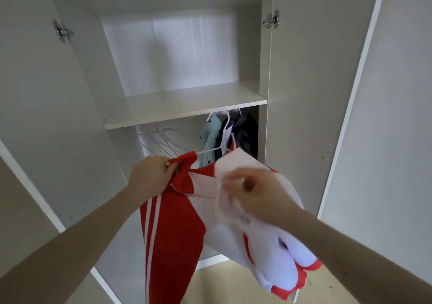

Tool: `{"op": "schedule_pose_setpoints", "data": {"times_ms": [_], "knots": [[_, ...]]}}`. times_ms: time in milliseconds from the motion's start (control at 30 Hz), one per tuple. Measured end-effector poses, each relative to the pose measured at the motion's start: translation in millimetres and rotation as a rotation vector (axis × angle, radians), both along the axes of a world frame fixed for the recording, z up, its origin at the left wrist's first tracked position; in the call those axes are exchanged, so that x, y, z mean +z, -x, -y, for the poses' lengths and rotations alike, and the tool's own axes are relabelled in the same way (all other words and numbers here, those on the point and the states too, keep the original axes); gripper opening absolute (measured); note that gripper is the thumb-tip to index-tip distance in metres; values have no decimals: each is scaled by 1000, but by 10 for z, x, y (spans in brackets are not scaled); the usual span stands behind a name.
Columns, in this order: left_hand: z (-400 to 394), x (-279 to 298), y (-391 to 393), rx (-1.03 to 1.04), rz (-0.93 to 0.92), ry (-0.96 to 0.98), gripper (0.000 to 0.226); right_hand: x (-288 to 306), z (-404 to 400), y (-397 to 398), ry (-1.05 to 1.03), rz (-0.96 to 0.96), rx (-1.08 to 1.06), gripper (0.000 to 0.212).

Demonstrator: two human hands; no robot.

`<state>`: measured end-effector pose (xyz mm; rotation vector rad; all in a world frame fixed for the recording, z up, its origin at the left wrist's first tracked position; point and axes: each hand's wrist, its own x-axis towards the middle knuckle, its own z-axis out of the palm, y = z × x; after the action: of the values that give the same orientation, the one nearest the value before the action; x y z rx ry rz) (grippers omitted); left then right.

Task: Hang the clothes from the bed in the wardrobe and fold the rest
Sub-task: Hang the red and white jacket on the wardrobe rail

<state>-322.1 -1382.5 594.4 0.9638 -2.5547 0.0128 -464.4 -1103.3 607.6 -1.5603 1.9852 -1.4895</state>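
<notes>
Red-and-white jersey point(177, 221) being settled on a white hanger point(211, 149) in front of the open wardrobe point(184, 111).

The red shoulder is pinched by the left hand point(149, 175), fingers curled on the cloth; the white side is gripped by the right hand point(254, 196), though blur hides how its fingers lie. The jersey is judged light, soft and rather slippery — likely to slide off a thin wire hanger unless both shoulder seams are seated. It is best held at the collar and shoulders — then lifted by the hook to sit beside the hung garments point(231, 130), spare hangers point(161, 140) to their left.
</notes>
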Motion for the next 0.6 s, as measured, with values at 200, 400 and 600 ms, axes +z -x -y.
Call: {"op": "schedule_pose_setpoints", "data": {"times_ms": [200,400,600], "knots": [[-81,22,-11,-125,-149,74,51,-175,-138,141,-360,-303,238,20],[-33,72,-95,-192,-116,9,58,-47,-229,924,69,-279,-345,27],[-87,70,-65,-270,-92,-33,37,-434,-75,1082,-356,-199,-181,29]]}}
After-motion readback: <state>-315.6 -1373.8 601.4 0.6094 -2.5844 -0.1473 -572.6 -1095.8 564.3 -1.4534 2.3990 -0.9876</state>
